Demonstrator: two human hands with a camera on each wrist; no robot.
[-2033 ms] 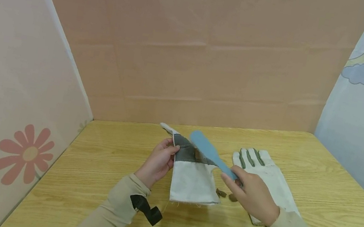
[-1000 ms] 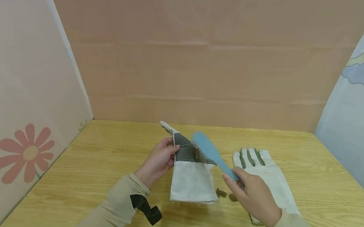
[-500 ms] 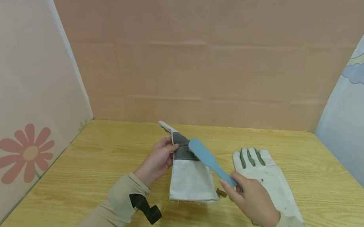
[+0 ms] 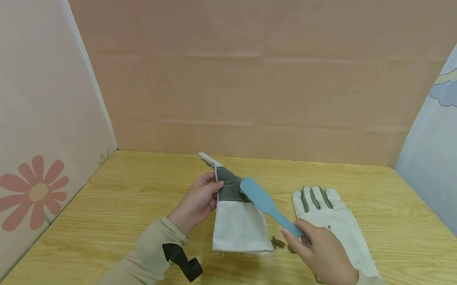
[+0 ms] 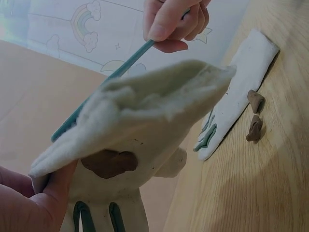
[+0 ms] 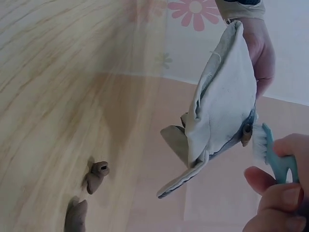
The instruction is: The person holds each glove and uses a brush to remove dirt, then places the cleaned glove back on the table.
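My left hand (image 4: pixel 196 204) grips the side of a white work glove (image 4: pixel 241 228) with a grey patch, holding it up above the table, cuff toward me. In the left wrist view a brown clay-like lump (image 5: pixel 111 163) sticks to the glove. My right hand (image 4: pixel 324 255) holds a light blue brush (image 4: pixel 267 204) by its handle, its head overlapping the grey patch. White bristles (image 6: pixel 260 143) face the glove in the right wrist view, right beside another visible brown lump (image 6: pixel 246 135). The fingers of the held glove are mostly hidden in the head view.
A second white glove (image 4: pixel 348 228) with green finger strips lies flat at the right, small dark specks on it. Small brown pieces (image 4: pixel 278 242) sit on the wooden table (image 4: pixel 128 226) between the gloves. Fabric panels stand behind and at both sides.
My right hand has moved slightly right and down, and the brush head sits lower against the grey patch than a second ago. The left hand and its glove have barely shifted.
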